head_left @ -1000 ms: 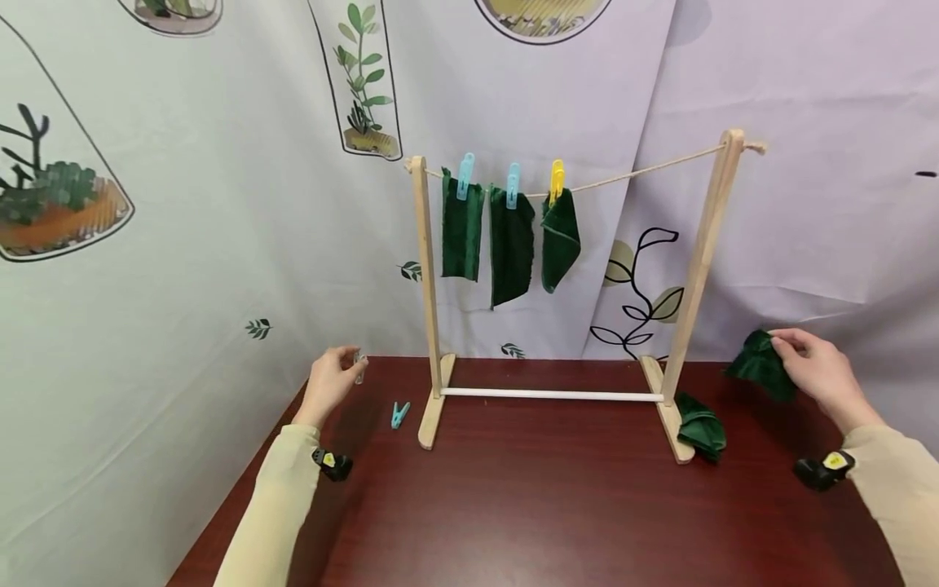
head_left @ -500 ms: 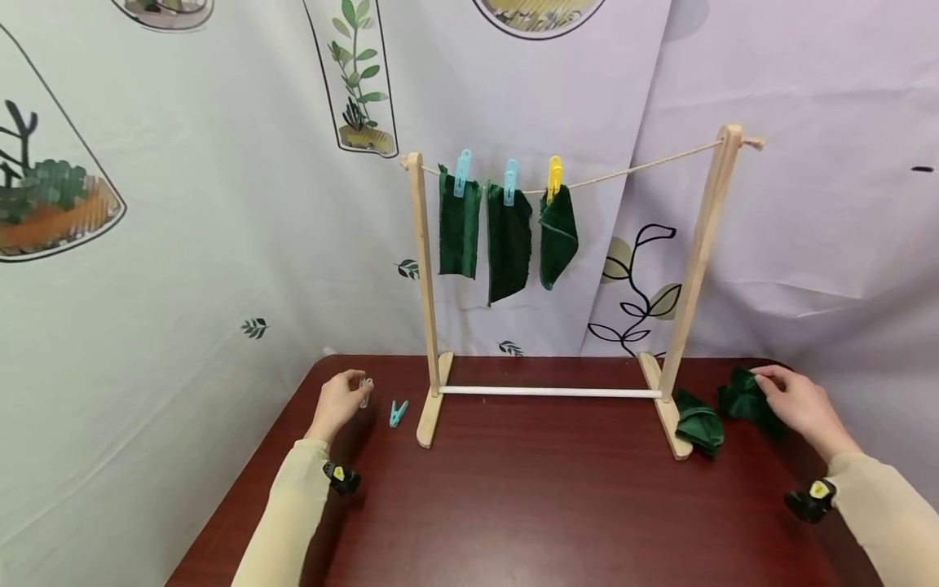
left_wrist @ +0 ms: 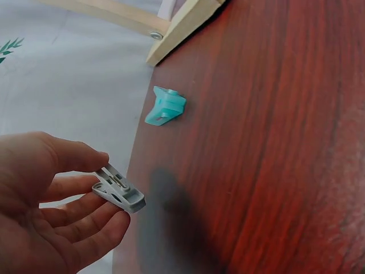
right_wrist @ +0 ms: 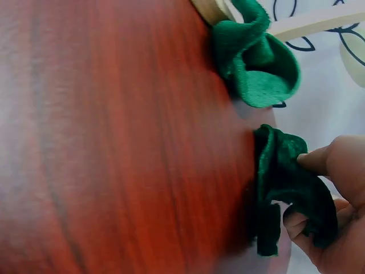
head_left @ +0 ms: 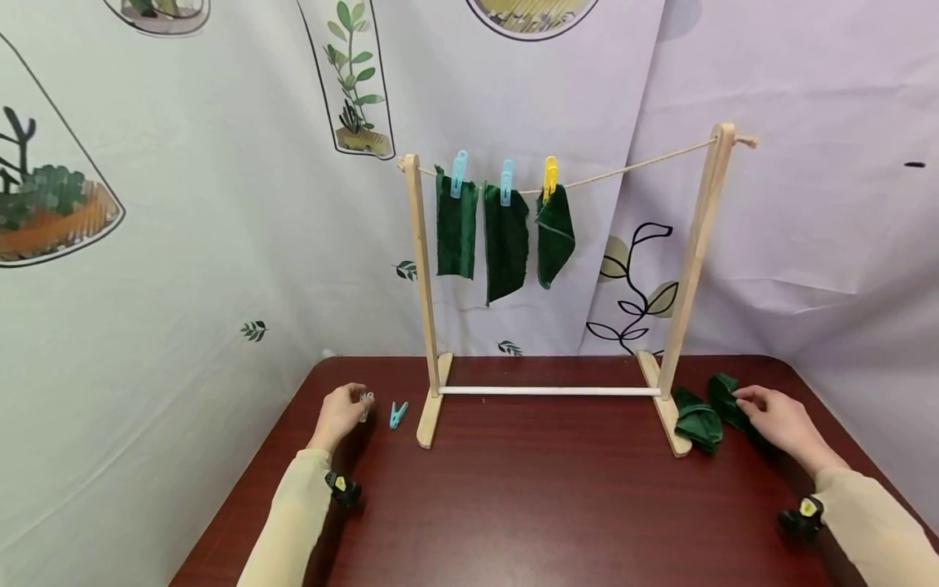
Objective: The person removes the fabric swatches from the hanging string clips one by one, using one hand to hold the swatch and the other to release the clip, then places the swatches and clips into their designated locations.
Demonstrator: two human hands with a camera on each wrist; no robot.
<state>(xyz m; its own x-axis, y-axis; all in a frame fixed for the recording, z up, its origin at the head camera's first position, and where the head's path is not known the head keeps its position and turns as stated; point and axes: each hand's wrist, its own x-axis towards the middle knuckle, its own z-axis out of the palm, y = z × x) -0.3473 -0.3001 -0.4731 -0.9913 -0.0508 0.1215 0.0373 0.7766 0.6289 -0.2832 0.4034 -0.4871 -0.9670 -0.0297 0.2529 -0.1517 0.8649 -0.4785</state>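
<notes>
Between thumb and fingers, my left hand (head_left: 341, 415) pinches a pale grey clothespin (left_wrist: 121, 191) close over the table's left side. Just right of it lies a light blue clothespin (head_left: 398, 415). On the far side, my right hand (head_left: 779, 419) pinches a dark green cloth (head_left: 724, 399), whose lower edge hangs at the tabletop in the right wrist view. A second green cloth (head_left: 698, 421) lies crumpled against the rack's right foot. Three green cloths hang from the rope (head_left: 623, 170), two under blue clothespins (head_left: 459, 174) and one under a yellow clothespin (head_left: 550, 178).
A wooden drying rack (head_left: 423, 269) with a white lower bar (head_left: 550, 391) stands at the back of the dark red table (head_left: 543, 505). Behind it hangs a pale curtain (head_left: 293, 204) printed with plants.
My right hand has lowered the green cloth and moved it left towards the crumpled one. My left hand has come down and slightly right with the grey clothespin.
</notes>
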